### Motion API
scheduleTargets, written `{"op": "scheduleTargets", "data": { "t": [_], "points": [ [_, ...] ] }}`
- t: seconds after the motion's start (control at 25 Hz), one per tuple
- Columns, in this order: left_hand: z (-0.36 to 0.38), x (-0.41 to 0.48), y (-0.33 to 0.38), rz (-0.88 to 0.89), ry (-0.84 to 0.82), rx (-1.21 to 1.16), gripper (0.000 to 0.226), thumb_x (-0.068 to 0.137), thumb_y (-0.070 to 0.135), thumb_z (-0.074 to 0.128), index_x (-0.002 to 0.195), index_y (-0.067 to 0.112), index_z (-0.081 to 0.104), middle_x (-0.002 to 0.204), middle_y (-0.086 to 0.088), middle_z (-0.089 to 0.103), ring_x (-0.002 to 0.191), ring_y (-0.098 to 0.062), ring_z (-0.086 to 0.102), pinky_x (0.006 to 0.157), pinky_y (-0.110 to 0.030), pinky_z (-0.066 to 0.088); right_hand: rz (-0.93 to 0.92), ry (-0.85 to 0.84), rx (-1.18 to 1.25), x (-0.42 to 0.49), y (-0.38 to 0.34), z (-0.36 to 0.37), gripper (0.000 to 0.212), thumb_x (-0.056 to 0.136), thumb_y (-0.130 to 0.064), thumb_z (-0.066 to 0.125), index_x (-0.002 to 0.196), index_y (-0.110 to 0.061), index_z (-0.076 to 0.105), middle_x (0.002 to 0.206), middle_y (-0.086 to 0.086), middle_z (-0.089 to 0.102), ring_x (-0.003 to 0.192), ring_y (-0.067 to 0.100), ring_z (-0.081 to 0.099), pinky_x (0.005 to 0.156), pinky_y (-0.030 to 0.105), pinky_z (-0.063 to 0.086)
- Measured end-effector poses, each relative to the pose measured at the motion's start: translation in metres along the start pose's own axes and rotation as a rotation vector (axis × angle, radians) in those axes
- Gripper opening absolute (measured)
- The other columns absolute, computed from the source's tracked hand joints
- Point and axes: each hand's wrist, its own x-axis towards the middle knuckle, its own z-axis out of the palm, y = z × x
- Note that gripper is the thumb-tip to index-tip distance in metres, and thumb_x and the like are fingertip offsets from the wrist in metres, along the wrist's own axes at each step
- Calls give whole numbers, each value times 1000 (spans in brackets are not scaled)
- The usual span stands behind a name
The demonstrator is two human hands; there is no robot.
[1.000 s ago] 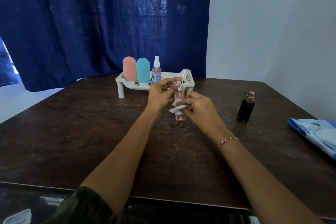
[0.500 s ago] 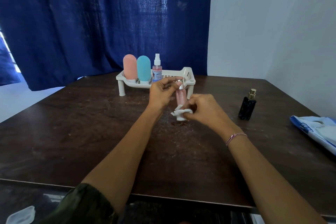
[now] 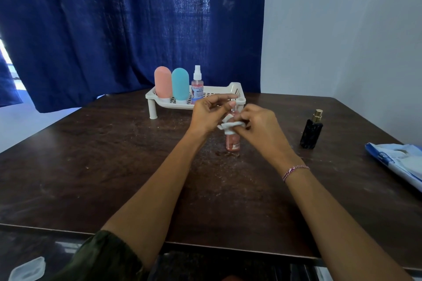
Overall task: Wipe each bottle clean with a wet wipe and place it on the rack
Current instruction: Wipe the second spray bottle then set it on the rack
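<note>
Upward went wet wipe (image 3: pixel 230 126) along pink bottle (image 3: pixel 233 143)

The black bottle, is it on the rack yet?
No, the black bottle stands on the table, well apart from the rack.

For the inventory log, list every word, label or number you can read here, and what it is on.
None reads clearly.
Spray bottle on the rack: label print too blurred.
Small pink bottle being wiped: label too small.
Wipes pack: blue print blurred.
</note>
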Motion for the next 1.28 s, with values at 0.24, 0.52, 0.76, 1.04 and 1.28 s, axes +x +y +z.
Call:
{"op": "scheduleTargets", "data": {
  "t": [0.24,0.52,0.76,1.04,1.28],
  "points": [
    [1,-2,3,49,-69,30,22,85,-1,62,106,6,67,99,-3,68,90,-1,66,76,-16,52,24,203,19,-1,-1,1,23,78,-15,72,96,-1,71,90,10,65,77,7,53,71,17,47],
    [-2,-2,2,-92,12,-51,24,86,5,63,110,3,65,98,6,68,84,-2,68,59,-20,56,167,-269,13,-1,4,1,21,73,-17,76,92,-8,73,92,5,66,76,10,56,69,20,48],
    [-1,-2,4,-71,-9,-17,21,85,5,64,106,7,67,94,7,68,85,-5,67,62,-20,56,76,-250,-40,-1,3,-3,20,75,-16,74,95,-11,73,90,4,66,75,9,55,69,20,49],
    [-1,-3,6,49,-102,39,21,85,0,62,104,8,67,98,-1,69,92,-5,65,80,-20,52,-10,139,0,-1,5,-4,25,78,-11,71,102,-5,70,92,6,64,81,4,52,72,1,36],
    [0,-6,9,-18,-104,-29,20,86,3,62,106,5,66,91,4,69,82,-3,67,62,-21,56,22,134,37,1,14,-7,23,80,-5,68,103,-6,70,98,6,64,87,4,53,79,17,49]
  ]
}}
